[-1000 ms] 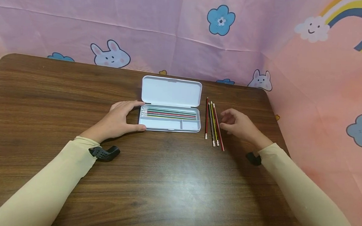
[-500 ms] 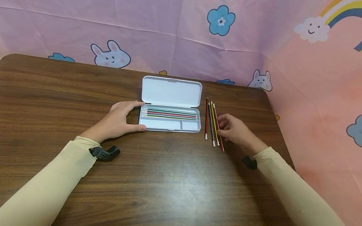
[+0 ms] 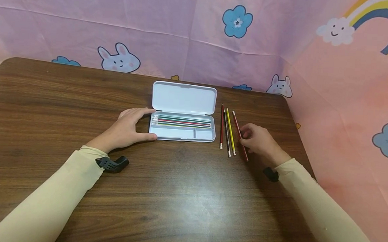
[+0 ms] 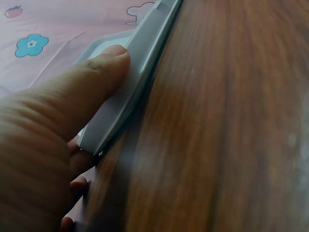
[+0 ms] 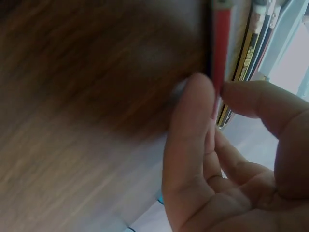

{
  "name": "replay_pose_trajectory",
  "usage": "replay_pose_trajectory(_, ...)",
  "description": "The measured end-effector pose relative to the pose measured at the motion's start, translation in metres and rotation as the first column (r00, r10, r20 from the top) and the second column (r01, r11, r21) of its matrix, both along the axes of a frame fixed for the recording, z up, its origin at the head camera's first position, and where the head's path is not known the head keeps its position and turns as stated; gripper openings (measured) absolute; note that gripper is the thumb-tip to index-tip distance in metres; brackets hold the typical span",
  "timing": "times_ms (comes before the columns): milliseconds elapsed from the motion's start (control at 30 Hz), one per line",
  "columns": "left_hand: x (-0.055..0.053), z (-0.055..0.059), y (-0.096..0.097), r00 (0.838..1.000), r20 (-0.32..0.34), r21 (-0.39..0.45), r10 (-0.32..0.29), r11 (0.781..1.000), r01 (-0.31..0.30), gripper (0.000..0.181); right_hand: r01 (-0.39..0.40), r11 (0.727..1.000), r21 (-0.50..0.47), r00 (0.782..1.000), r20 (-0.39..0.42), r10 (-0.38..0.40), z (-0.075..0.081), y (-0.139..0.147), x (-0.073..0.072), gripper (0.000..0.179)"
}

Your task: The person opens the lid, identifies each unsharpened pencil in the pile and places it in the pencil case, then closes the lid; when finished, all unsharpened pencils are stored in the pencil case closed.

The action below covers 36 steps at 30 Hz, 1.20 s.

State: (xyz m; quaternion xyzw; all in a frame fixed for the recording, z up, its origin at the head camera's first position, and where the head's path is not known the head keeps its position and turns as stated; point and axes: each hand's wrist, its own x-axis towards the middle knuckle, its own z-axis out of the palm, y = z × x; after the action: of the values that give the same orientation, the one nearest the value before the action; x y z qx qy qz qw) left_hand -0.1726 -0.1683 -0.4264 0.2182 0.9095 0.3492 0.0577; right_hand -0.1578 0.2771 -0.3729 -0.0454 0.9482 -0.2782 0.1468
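Note:
A white pencil case (image 3: 184,98) lies with its lid raised. Several striped pencils (image 3: 184,122) fill its long rear compartment, eraser ends to the left. My left hand (image 3: 124,129) grips the case's left end, thumb at the front corner and fingers at the back. In the left wrist view that thumb (image 4: 104,67) presses the case's side wall. To the right of the case, my right hand (image 3: 260,141) pinches a red pencil (image 3: 236,123) between thumb and fingers. Beside it lie a yellow pencil (image 3: 230,132), a black pencil (image 3: 226,133) and a dark red pencil (image 3: 222,126).
The brown wooden table (image 3: 164,192) carries all of this. A pink printed cloth (image 3: 165,35) hangs behind its far edge and along the right side. The case's two front compartments (image 3: 175,132) hold nothing visible.
My right hand has reached left to the pencils, taken hold of the red pencil and shifted it rightward, apart from the yellow one. My left hand has stayed on the case.

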Motion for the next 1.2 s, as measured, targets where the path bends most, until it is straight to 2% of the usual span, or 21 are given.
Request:
replay_pose_trajectory(300,0.000,0.000,0.000,1.000,-0.003,-0.004,-0.007,1.000,0.007,0.089,-0.041,0.991,0.126,0.998,-0.039,0.047,0.006,0.006,0.002,0.033)
replay_pose_trajectory(467,0.000,0.000,-0.001,1.000,-0.004,0.000,-0.013,1.000,0.013,0.089,-0.015,0.974,0.227,0.998,-0.062,0.030,0.006,0.005,0.003,0.031)
replay_pose_trajectory(567,0.000,-0.001,-0.002,1.000,-0.008,0.002,-0.015,1.000,0.015,0.090,0.002,0.967,0.255,0.999,-0.049,0.011,0.006,0.005,0.003,0.029)
replay_pose_trajectory(833,0.000,-0.003,-0.002,1.000,0.000,-0.004,-0.005,1.000,0.005,0.090,0.013,0.954,0.300,0.999,-0.053,0.003,0.004,0.011,0.004,0.029)
replay_pose_trajectory(1200,0.001,-0.001,-0.001,1.000,-0.005,-0.005,-0.009,1.000,0.008,0.089,-0.001,0.958,0.287,0.996,-0.082,0.025,0.002,0.018,0.004,0.028)
